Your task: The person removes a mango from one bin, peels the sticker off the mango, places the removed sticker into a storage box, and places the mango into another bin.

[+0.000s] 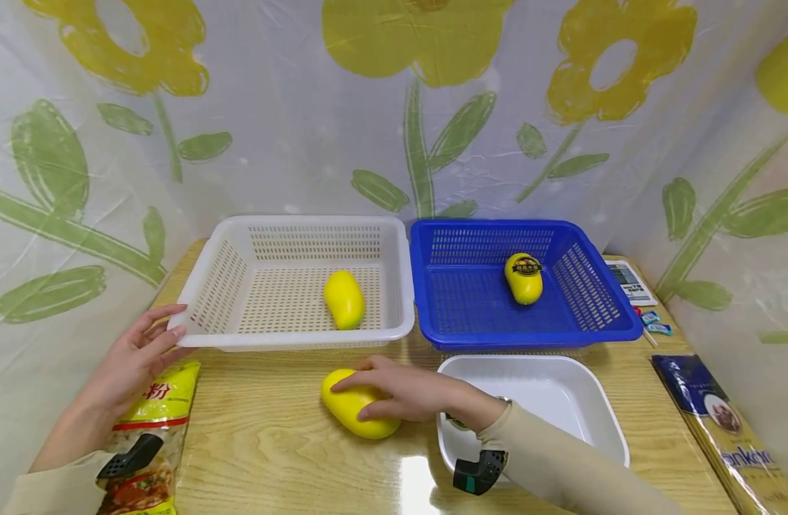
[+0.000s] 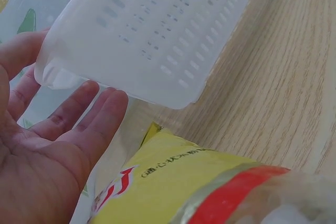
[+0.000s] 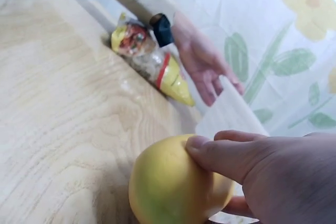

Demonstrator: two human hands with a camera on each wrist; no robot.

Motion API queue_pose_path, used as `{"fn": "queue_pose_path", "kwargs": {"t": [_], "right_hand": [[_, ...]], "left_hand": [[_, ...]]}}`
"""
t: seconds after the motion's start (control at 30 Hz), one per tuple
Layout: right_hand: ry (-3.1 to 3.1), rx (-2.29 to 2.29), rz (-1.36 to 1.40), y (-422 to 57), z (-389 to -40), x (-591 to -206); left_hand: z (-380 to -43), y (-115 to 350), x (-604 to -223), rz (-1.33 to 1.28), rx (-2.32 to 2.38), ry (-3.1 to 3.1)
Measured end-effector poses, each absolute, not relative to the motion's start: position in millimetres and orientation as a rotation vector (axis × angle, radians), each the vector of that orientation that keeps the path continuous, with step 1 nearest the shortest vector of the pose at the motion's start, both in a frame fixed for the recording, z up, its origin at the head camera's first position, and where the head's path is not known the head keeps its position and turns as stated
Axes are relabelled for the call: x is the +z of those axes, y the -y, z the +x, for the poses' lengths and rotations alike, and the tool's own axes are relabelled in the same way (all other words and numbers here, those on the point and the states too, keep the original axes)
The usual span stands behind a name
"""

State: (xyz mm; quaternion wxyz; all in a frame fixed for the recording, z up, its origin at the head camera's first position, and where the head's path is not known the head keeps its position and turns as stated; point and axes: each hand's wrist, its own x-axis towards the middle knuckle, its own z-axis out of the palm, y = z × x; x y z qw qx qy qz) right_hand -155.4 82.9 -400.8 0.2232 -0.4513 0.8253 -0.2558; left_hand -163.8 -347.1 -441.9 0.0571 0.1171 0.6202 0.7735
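Note:
My left hand (image 1: 136, 354) pinches the near left corner of the white plastic basket (image 1: 290, 339), thumb at the rim and fingers beneath it. With my right hand (image 1: 406, 390) I grip a yellow mango (image 1: 348, 408) over the table in front of that basket; the right wrist view shows my thumb on the mango's side (image 3: 168, 182). Another yellow mango (image 1: 345, 300) lies inside the white basket. In the blue basket (image 1: 529, 337) beside it sits a mango with a black label (image 1: 524, 279). My right forearm crosses the white tray (image 1: 561, 400), partly hiding a labelled thing in it.
A yellow food packet (image 1: 155, 429) lies under my left wrist. At the right edge are a spaghetti packet (image 1: 722, 429), small blue-wrapped sweets (image 1: 654, 323) and a white printed card (image 1: 628, 282). A flowered curtain (image 1: 290, 143) hangs close behind the baskets.

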Motion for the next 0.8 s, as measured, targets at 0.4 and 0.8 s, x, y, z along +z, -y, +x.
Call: {"fn": "queue_pose_path", "kwargs": {"t": [0.4, 0.8], "right_hand": [[-2.238, -1.058, -1.063, -134.1, -131.8, -385.6], [-2.248, -1.49, -0.865, -175.0, -124.6, -360.6]], "left_hand": [[-165.3, 347.0, -439.5, 0.32, 2.298, -1.914], [-165.3, 347.7, -438.2, 0.33, 2.234, -2.007]]}}
